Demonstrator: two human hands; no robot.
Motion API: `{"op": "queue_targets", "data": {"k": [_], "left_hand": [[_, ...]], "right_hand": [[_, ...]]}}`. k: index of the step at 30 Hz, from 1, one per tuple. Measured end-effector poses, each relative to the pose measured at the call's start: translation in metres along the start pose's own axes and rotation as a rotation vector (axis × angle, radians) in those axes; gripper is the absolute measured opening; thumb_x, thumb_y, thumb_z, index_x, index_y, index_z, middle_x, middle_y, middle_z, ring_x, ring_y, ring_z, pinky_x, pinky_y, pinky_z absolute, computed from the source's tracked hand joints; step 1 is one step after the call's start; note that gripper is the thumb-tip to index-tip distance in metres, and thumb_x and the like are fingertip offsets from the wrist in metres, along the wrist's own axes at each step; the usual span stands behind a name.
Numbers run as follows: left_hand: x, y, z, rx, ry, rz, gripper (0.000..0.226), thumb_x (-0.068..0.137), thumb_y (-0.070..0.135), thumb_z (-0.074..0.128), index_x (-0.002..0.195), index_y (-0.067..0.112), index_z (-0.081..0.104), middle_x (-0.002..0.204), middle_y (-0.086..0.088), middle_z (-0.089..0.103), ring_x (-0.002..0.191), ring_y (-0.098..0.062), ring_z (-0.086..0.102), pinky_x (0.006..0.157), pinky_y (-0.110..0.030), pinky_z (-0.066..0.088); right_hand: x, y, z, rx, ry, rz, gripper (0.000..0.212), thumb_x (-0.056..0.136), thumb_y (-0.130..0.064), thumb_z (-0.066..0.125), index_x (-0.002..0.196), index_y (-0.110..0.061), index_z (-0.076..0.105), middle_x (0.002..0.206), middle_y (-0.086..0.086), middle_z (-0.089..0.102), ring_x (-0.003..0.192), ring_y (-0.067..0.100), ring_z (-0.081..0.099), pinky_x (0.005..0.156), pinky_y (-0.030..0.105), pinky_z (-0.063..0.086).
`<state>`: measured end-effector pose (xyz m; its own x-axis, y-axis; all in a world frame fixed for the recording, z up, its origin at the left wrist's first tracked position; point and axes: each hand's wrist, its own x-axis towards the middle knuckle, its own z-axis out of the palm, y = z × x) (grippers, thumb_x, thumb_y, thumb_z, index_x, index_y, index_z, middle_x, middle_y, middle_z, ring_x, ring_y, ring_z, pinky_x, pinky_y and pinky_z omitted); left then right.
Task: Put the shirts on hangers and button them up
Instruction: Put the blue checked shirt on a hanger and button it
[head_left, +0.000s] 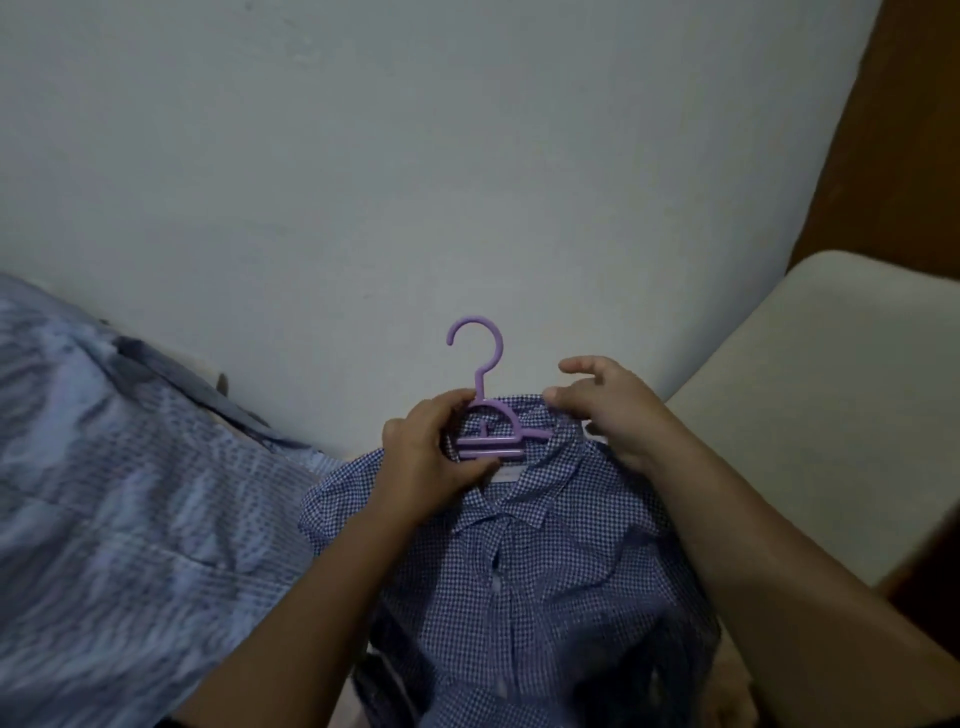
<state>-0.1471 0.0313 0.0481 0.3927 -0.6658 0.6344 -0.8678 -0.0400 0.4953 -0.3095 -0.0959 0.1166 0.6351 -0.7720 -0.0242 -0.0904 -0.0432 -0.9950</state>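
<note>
Blue-and-white checked cotton shirt (524, 561) lies front-up at 6 o'clock, lilac plastic hanger (488, 415) in collar. Left hand (431, 457) curled round hanger neck, likely steadying it. Right hand (608, 405) pinches collar at 3 o'clock, fingers half-curled, probably seating shoulder.

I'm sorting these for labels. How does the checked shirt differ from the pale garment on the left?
The checked shirt has a fine dark blue check; the pale garment is light blue with faint stripes. The shirt is on a purple hanger, held by both hands; the garment lies loose and crumpled, untouched. Both are blue fabric.
</note>
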Motion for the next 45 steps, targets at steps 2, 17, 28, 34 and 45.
{"op": "queue_targets", "data": {"k": [2,17,28,34,45], "left_hand": [[-0.001,0.012,-0.007,0.000,-0.041,-0.028,0.071,0.058,0.040,0.086,0.122,0.028,0.057,0.110,0.015,0.060,0.104,-0.014,0.059,0.093,-0.043,0.041],[0.018,0.056,-0.055,-0.697,-0.088,-0.516,0.015,0.090,0.009,0.062,0.090,0.022,0.070,0.089,0.002,0.071,0.086,-0.012,0.064,0.082,-0.023,0.050],[0.024,0.079,-0.081,-0.671,-0.086,-0.551,0.016,0.091,0.017,0.063,0.104,0.015,0.071,0.093,0.007,0.070,0.084,-0.001,0.061,0.070,-0.018,0.049],[0.001,0.051,-0.053,-0.550,-0.059,-0.655,0.011,0.089,0.018,0.065,0.099,0.019,0.069,0.091,0.003,0.068,0.075,-0.003,0.058,0.068,-0.019,0.046],[-0.053,-0.045,0.056,-0.451,-0.360,-0.923,0.012,0.086,0.014,0.068,0.077,0.011,0.060,0.071,-0.012,0.052,0.068,-0.017,0.045,0.065,-0.030,0.040]], "right_hand": [[-0.015,0.003,0.005,-0.443,-0.051,-0.130,0.050,0.080,-0.030,0.073,0.125,-0.024,0.050,0.109,-0.002,0.057,0.098,0.014,0.058,0.081,0.027,0.048],[-0.055,-0.003,0.013,-0.897,0.297,-0.441,0.061,0.082,-0.057,0.061,0.130,-0.030,0.035,0.118,0.005,0.063,0.101,0.026,0.062,0.076,0.031,0.048],[-0.062,-0.023,0.014,-0.760,0.416,-0.520,0.048,0.089,-0.040,0.060,0.128,-0.022,0.040,0.091,0.002,0.056,0.086,0.029,0.060,0.071,0.034,0.047],[-0.048,0.018,0.023,-0.679,0.263,-0.342,0.051,0.087,-0.037,0.064,0.128,-0.023,0.038,0.082,-0.003,0.048,0.075,0.020,0.051,0.071,0.032,0.046],[0.024,0.163,0.045,-0.880,0.165,-0.060,0.049,0.085,-0.031,0.067,0.128,-0.022,0.046,0.124,0.003,0.056,0.119,0.027,0.042,0.089,0.036,0.035]]}}
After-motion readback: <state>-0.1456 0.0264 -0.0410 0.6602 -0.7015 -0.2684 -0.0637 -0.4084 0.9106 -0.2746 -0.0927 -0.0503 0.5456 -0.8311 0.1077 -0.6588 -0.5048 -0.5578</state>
